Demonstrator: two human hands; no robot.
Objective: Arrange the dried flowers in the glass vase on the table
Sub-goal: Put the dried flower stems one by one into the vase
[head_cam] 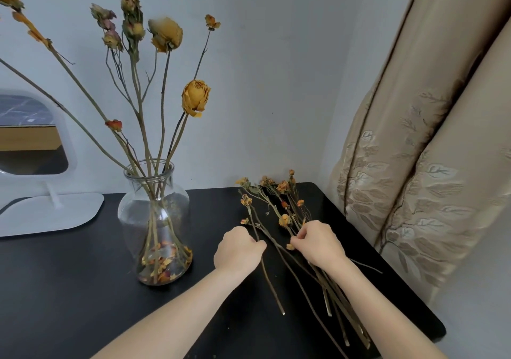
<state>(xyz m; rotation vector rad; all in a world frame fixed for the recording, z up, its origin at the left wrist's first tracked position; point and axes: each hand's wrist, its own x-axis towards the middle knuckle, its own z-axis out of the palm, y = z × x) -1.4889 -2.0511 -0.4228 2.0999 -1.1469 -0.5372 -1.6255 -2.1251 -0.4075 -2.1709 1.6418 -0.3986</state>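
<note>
The loose dried flowers (pixel 279 209) lie in a fanned pile on the right of the dark worktop (pixel 69 289), heads toward the wall, stems crossing toward the front edge. The left hand (pixel 239 250) has a narrow grip, pinching one thin stem (pixel 272 289) at the pile's left side. The right hand (pixel 318 243) pinches into the tangled stems beside it, though I cannot tell which one.

The step looks like freeing a single stem. Lift it slowly while the right hand pins its neighbours, since brittle heads may snag and shed. The glass vase (pixel 154 220) stands near, to the left, holding tall stems and fallen petals. Aim for a gap at its mouth. A curtain (pixel 414 165) hangs on the right and a mirror (pixel 33 151) stands on the left.
</note>
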